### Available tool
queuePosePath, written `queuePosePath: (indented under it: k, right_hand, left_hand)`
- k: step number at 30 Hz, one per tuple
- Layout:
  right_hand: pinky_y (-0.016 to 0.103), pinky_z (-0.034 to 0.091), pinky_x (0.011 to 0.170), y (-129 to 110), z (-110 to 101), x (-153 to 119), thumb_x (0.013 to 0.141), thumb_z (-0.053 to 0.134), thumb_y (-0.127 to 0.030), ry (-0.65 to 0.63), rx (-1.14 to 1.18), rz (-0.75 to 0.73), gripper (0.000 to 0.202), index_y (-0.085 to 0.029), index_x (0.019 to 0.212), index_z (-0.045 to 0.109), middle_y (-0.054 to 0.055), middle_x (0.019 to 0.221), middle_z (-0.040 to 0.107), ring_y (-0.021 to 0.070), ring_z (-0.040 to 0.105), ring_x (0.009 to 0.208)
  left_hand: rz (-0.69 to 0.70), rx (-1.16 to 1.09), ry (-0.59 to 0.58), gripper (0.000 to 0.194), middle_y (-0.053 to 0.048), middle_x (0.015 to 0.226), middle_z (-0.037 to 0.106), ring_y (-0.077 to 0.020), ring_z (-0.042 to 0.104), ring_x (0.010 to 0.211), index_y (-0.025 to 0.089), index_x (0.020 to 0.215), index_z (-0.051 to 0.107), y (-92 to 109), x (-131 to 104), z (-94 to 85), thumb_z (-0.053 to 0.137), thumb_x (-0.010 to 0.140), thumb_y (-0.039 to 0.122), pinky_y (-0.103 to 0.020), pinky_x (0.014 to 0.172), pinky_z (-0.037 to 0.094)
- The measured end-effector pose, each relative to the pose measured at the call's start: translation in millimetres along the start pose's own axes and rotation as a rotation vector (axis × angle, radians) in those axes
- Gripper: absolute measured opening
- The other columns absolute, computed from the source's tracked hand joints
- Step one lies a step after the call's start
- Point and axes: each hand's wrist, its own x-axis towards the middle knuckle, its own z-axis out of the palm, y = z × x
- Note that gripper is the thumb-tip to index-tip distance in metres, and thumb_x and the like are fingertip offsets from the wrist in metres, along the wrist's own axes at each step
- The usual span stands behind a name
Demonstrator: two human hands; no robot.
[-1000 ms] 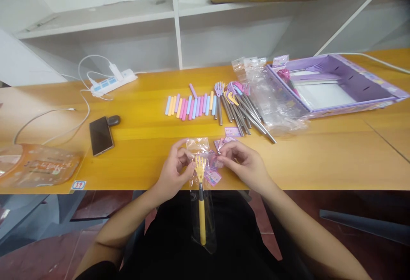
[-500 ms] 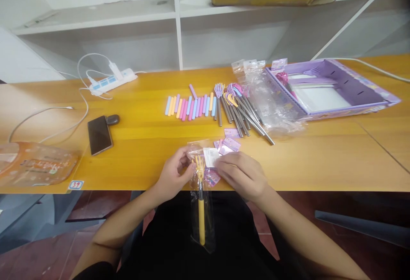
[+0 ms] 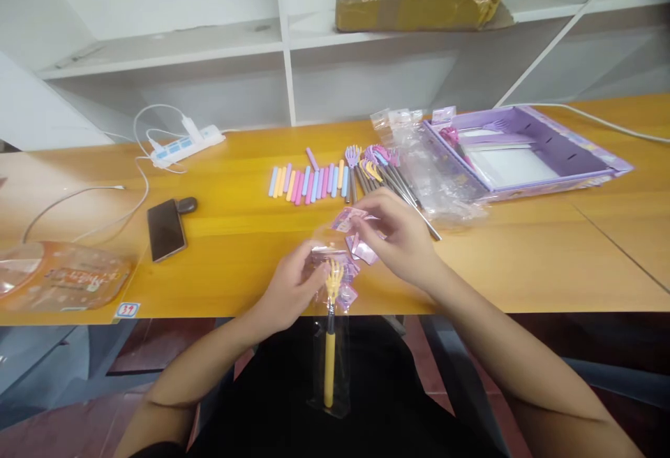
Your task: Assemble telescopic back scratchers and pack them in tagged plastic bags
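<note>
My left hand [image 3: 293, 287] pinches the upper end of a clear plastic bag [image 3: 343, 381]. Inside the bag lies a yellow back scratcher [image 3: 329, 367], its claw up near my fingers and its handle hanging past the table edge. Between the thumb and fingers of my right hand [image 3: 402, 238] is a small pink-and-purple card [image 3: 345, 218], held just above the bag's mouth. More such cards [image 3: 366, 251] lie under and beside my hands. Beyond my right hand, several back scratchers with bare metal rods [image 3: 392, 179] are heaped, claws pointing away.
A row of coloured handles [image 3: 308, 184] lies mid-table. Empty clear bags [image 3: 440, 179] lean against a purple box [image 3: 555, 184] at right. A phone [image 3: 166, 230], power strip [image 3: 188, 147] and orange package [image 3: 78, 276] are at left. A taped carton [image 3: 413, 1] sits on the shelf.
My right hand has moved up and away from the bag's top, and now holds a pink card instead of the white one. My left hand keeps its grip on the bag.
</note>
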Motion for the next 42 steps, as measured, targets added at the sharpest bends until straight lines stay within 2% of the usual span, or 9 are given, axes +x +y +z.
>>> queuePosePath:
  k: [3,7,9,12,18,23,27,33,42]
  right_hand:
    - [0.033,0.058,0.074,3,3,0,0.105,0.066,-0.021,0.025,0.02,-0.009,0.009,-0.025,0.111,0.071,0.004,0.102,0.068,0.018,0.068,0.093]
    - [0.033,0.058,0.073,-1,5,-7,0.106,0.066,-0.019,0.021,-0.033,-0.059,0.016,-0.026,0.12,0.073,0.004,0.104,0.071,0.0172,0.069,0.088]
    - [0.035,0.059,0.076,-4,2,-9,0.107,0.066,-0.018,0.014,-0.075,-0.097,0.023,-0.026,0.126,0.073,0.004,0.106,0.072,0.0171,0.069,0.086]
    - [0.037,0.06,0.08,-3,0,-12,0.106,0.065,-0.014,0.055,-0.129,-0.171,0.031,-0.028,0.133,0.073,0.005,0.107,0.071,0.0184,0.07,0.091]
    - [0.039,0.06,0.08,7,9,-14,0.106,0.064,-0.009,0.107,-0.27,-0.306,0.046,-0.033,0.145,0.068,0.006,0.107,0.066,0.0215,0.069,0.097]
    - [0.039,0.059,0.08,14,13,-14,0.105,0.063,-0.008,0.132,-0.321,-0.327,0.05,-0.033,0.148,0.065,0.006,0.106,0.066,0.0216,0.068,0.096]
    - [0.039,0.058,0.08,18,12,-13,0.105,0.064,-0.01,0.143,-0.328,-0.328,0.05,-0.034,0.149,0.065,0.006,0.106,0.066,0.022,0.068,0.096]
    - [0.041,0.058,0.083,28,13,-15,0.106,0.064,-0.012,0.152,-0.322,-0.312,0.046,-0.033,0.147,0.066,0.006,0.106,0.067,0.0233,0.067,0.098]
    - [0.04,0.057,0.082,30,9,-14,0.106,0.064,-0.012,0.201,-0.32,-0.332,0.048,-0.035,0.147,0.067,0.005,0.104,0.066,0.0222,0.067,0.096]
  left_hand:
    - [-0.011,-0.034,0.043,0.044,-0.011,0.134,0.076,-0.0275,0.071,0.121,0.02,0.134,0.07,3,13,3.2,0.061,0.108,0.054,-0.037,0.105,0.055]
    - [-0.053,-0.041,0.087,0.043,-0.007,0.103,0.078,-0.0206,0.072,0.092,0.018,0.112,0.073,0,24,6.1,0.06,0.108,0.059,-0.032,0.087,0.056]
    - [-0.052,-0.07,0.111,0.042,-0.004,0.093,0.076,-0.0189,0.072,0.084,0.019,0.115,0.071,-2,25,7.7,0.062,0.107,0.059,-0.03,0.08,0.055]
    - [-0.031,-0.12,0.107,0.042,-0.004,0.094,0.077,-0.0188,0.074,0.082,0.021,0.129,0.068,-5,25,10.2,0.063,0.107,0.057,-0.029,0.077,0.056]
    - [-0.04,-0.174,0.083,0.052,-0.008,0.108,0.083,-0.0243,0.079,0.095,0.022,0.148,0.064,-16,26,13.1,0.066,0.106,0.053,-0.035,0.088,0.06]
    - [0.005,-0.169,0.098,0.045,-0.013,0.141,0.077,-0.0318,0.074,0.128,0.02,0.141,0.071,-19,27,15.0,0.067,0.106,0.049,-0.044,0.11,0.057]
    - [0.043,-0.15,0.133,0.04,-0.01,0.151,0.071,-0.0333,0.063,0.145,0.023,0.139,0.074,-23,28,16.4,0.069,0.106,0.046,-0.047,0.124,0.048]
    - [0.057,-0.155,0.157,0.041,-0.009,0.151,0.071,-0.0326,0.064,0.145,0.026,0.143,0.074,-29,28,13.9,0.065,0.108,0.047,-0.049,0.126,0.048]
    - [0.061,-0.169,0.147,0.036,-0.009,0.147,0.074,-0.0309,0.067,0.141,0.024,0.133,0.077,-24,28,13.6,0.065,0.108,0.046,-0.047,0.124,0.048]
